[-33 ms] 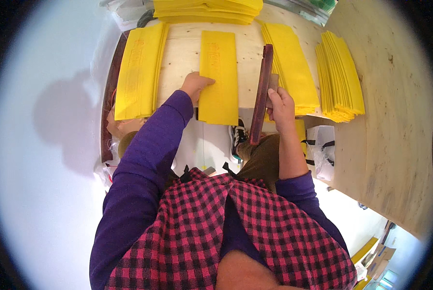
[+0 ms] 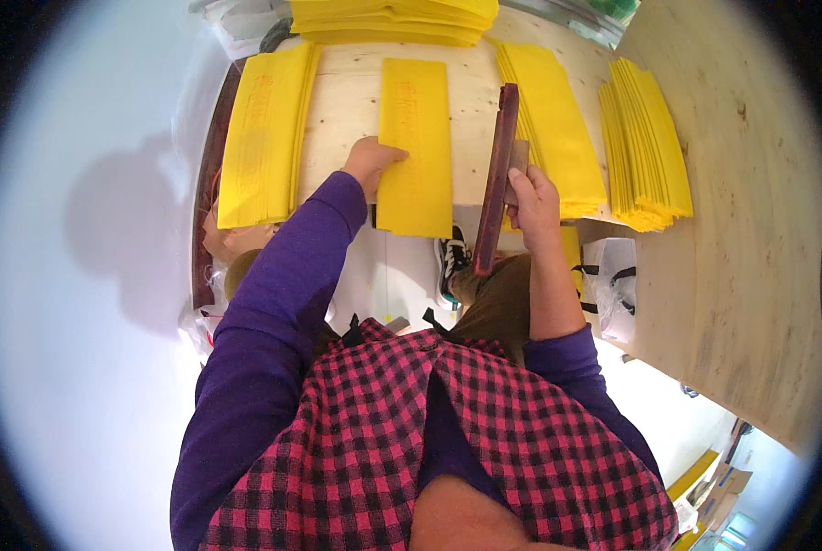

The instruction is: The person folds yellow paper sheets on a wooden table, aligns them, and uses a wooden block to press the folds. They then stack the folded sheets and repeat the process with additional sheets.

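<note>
A flat yellow strip [image 2: 415, 184] with faint red print lies lengthwise on the pale wooden table [image 2: 342, 101], its near end jutting past the edge. My left hand [image 2: 372, 163] holds its left side, thumb on top and the other fingers curled, partly hidden. Gripped by its wooden handle in my right hand [image 2: 535, 202] is a long, narrow, dark red stamp [image 2: 497, 184]. The stamp is raised to the right of the strip, apart from it, with its near end over the table edge. Its printing face is not readable here.
Left of the strip is a yellow stack [image 2: 262, 138] with red print. On the right lie another yellow stack [image 2: 558, 138] and a fanned one [image 2: 645, 147]; a larger yellow pile [image 2: 393, 23] is at the back. A wooden panel [image 2: 732, 211] borders the right side.
</note>
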A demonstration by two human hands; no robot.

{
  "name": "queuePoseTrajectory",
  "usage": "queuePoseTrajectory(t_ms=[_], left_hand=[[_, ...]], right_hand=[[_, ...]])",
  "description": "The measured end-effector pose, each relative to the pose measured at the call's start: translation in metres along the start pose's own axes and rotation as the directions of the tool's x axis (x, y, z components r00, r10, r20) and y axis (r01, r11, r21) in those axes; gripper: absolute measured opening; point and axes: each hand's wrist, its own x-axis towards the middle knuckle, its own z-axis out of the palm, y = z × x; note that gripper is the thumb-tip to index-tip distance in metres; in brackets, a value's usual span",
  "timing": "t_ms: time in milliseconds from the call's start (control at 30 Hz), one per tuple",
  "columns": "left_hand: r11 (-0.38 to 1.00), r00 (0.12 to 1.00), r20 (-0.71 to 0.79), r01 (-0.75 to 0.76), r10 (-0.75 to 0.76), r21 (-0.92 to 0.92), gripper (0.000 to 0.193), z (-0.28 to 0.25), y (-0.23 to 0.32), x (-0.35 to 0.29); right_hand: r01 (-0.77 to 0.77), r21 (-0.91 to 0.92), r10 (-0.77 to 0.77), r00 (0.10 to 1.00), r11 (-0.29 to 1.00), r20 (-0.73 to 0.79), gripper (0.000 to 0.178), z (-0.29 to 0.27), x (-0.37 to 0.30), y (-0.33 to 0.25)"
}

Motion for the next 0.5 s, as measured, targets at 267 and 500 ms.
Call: queuePoseTrajectory(t_ms=[267,500], left_hand=[[0.999,0.999,0.038,0.034,-0.033,-0.029,0.028,-0.0003,0.0022,-0.0014],[0.999,1.000,0.001,0.018,-0.018,-0.048,0.028,-0.0005,0.0031,-0.0108]], right_hand=[[-0.015,0.036,0.015,1.000,0.999,0.010,0.026,-0.0025,0.0015,0.0031],[0.005,0.050,-0.005,1.000,0.999,0.006,0.023,0.0000,-0.0025,-0.0033]])
